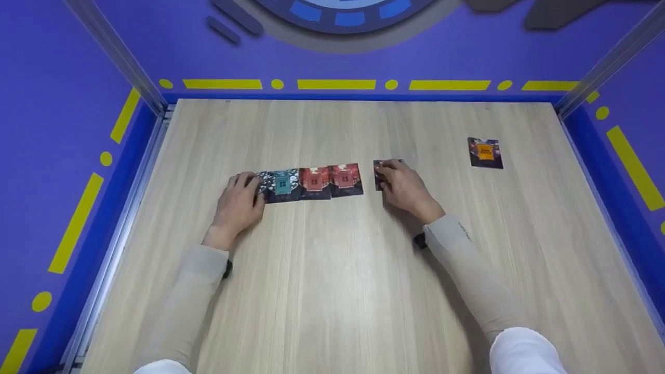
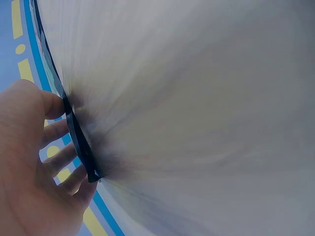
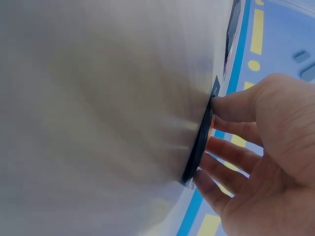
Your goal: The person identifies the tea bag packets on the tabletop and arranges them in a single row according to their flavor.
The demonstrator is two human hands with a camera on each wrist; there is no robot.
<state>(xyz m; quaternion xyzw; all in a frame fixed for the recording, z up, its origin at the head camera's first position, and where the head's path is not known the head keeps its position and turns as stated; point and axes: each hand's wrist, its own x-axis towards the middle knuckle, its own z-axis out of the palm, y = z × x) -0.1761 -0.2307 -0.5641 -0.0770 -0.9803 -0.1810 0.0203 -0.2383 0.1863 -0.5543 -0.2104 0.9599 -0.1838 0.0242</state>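
Four small square printed sachets lie in a row in the head view. My left hand [image 1: 240, 200] is over the leftmost, black-and-white sachet [image 1: 263, 179], partly hidden under the fingers. In the left wrist view, thumb and bent fingers [image 2: 61, 157] hold that sachet along its dark edge [image 2: 78, 140]. To its right come a teal sachet [image 1: 282, 185] and two red sachets [image 1: 314, 183]. My right hand [image 1: 408, 189] grips a dark sachet [image 1: 379, 179], mostly covered, a short gap from the row's right end. The right wrist view shows thumb and fingertips at its dark edge [image 3: 197, 150].
A dark sachet with an orange label [image 1: 486, 152] lies apart at the back right of the wooden table [image 1: 311, 291]. Blue-purple panels [image 1: 332, 65] with yellow markings stand behind the table and along both sides.
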